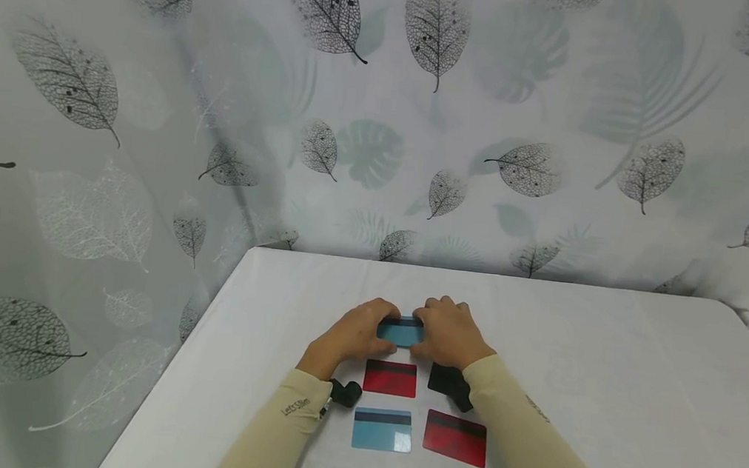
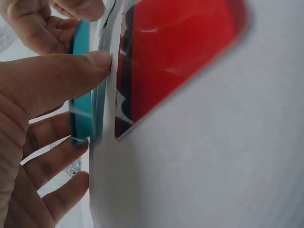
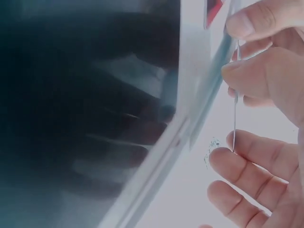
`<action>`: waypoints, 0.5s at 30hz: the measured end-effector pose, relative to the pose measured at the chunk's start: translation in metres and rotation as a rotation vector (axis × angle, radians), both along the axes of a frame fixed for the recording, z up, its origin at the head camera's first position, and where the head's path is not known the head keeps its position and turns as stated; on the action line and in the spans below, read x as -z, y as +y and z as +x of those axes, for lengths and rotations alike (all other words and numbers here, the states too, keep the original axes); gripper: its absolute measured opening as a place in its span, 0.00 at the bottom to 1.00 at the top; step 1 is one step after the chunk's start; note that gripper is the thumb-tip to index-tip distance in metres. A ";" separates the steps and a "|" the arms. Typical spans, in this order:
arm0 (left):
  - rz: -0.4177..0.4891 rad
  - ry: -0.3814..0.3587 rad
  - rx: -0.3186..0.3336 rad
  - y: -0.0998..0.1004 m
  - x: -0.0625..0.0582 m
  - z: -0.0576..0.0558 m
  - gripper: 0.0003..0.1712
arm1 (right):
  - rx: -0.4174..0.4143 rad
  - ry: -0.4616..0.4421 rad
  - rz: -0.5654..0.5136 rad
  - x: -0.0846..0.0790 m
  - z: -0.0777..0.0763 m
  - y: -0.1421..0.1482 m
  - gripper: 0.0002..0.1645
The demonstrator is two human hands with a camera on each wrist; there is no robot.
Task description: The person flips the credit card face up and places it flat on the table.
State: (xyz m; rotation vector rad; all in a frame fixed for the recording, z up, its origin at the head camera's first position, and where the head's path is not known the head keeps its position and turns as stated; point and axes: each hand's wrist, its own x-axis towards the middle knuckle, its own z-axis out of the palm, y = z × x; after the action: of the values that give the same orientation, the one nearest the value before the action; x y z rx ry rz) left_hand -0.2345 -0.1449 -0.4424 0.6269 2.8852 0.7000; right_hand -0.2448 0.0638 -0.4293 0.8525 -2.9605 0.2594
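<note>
A blue card [image 1: 401, 333] with a dark stripe along its far edge is held between both hands over the white table. My left hand [image 1: 361, 329] pinches its left end, thumb on the near side and fingers on the far side. At the right end, my right hand [image 1: 449, 333] grips it the same way. In the left wrist view the blue card [image 2: 83, 111] shows at a steep angle behind the thumb. The right wrist view catches only the thin edge of the card [image 3: 234, 116] between thumb and fingers.
Nearer the body lie a red card [image 1: 390, 380], a second blue card [image 1: 382, 434], another red card [image 1: 455, 442] and a black card [image 1: 438, 378], partly covered by the right wrist's camera. The white table [image 1: 603, 373] meets a leaf-patterned curtain [image 1: 371, 115] behind.
</note>
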 end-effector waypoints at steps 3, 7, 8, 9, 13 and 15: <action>-0.027 0.022 -0.009 -0.001 0.000 0.001 0.36 | 0.001 0.016 -0.006 -0.002 0.000 0.003 0.33; -0.041 0.036 -0.026 -0.003 -0.001 0.001 0.36 | -0.008 0.010 -0.018 -0.002 0.000 0.005 0.33; -0.035 0.032 -0.029 -0.004 -0.001 0.001 0.36 | -0.009 0.005 -0.021 -0.002 0.000 0.005 0.33; -0.027 0.032 -0.028 -0.004 -0.001 0.002 0.35 | -0.010 0.003 -0.022 -0.001 0.000 0.005 0.33; 0.007 0.020 -0.021 -0.006 -0.004 0.001 0.34 | -0.011 0.001 -0.026 0.001 0.000 0.005 0.32; 0.023 0.015 -0.017 -0.007 -0.006 0.001 0.33 | -0.014 0.004 -0.033 0.001 0.000 0.005 0.32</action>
State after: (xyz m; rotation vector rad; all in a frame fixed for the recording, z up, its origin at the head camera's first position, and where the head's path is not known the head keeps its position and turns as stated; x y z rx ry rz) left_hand -0.2338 -0.1517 -0.4368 0.6135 2.9031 0.7353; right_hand -0.2447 0.0689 -0.4307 0.8688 -2.9393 0.3060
